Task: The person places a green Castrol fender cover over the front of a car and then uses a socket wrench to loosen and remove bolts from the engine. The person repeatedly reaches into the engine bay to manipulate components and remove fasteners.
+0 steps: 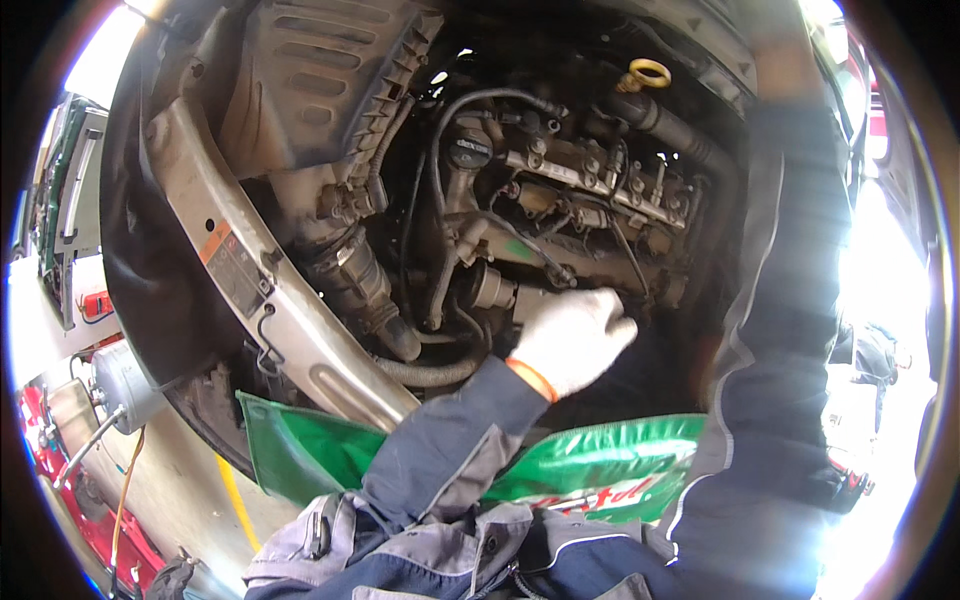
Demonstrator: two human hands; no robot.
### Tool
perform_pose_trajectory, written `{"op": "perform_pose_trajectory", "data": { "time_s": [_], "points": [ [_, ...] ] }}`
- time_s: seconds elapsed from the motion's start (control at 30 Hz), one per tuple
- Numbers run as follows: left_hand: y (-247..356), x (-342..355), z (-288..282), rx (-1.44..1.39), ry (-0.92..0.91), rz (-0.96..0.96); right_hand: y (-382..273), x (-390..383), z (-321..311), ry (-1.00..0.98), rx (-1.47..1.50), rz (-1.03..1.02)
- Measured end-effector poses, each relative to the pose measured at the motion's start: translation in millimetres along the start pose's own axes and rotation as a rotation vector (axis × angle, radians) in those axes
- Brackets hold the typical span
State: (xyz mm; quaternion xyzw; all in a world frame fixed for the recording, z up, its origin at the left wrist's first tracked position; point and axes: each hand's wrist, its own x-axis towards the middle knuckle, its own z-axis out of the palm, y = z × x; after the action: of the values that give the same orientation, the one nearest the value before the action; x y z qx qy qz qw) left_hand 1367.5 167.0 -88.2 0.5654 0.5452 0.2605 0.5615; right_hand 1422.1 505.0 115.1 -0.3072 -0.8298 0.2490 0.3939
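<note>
Head view: engine in the middle.
Filler neck: topped by a black cap.
Ribbed housing: far left, contents hidden.
Left hand: white-gloved, fingers curled at the engine's near side; cannot tell whether it grips anything.
Right hand: far right, probably this blurred patch; cannot tell its state.
Green cover: near, partly hidden by the left sleeve.

Gloved left hand at engine; right sleeve stretched upward; green cover along near edge.

Fender cover before engine; ring handle seemingly behind.
</note>
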Motion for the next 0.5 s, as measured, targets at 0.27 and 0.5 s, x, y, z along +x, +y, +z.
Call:
{"op": "perform_pose_trajectory", "data": {
  "time_s": [0.27, 0.5],
  "points": [
    [-22, 8, -18, 0.34, 0.513, 0.101, 11, -334, 15, 0.002, -0.087, 0.817],
    [-37, 38, -28, 0.722, 0.735, 0.193, 48, -397, 64, 0.015, -0.328, 0.493]
  ]
}}
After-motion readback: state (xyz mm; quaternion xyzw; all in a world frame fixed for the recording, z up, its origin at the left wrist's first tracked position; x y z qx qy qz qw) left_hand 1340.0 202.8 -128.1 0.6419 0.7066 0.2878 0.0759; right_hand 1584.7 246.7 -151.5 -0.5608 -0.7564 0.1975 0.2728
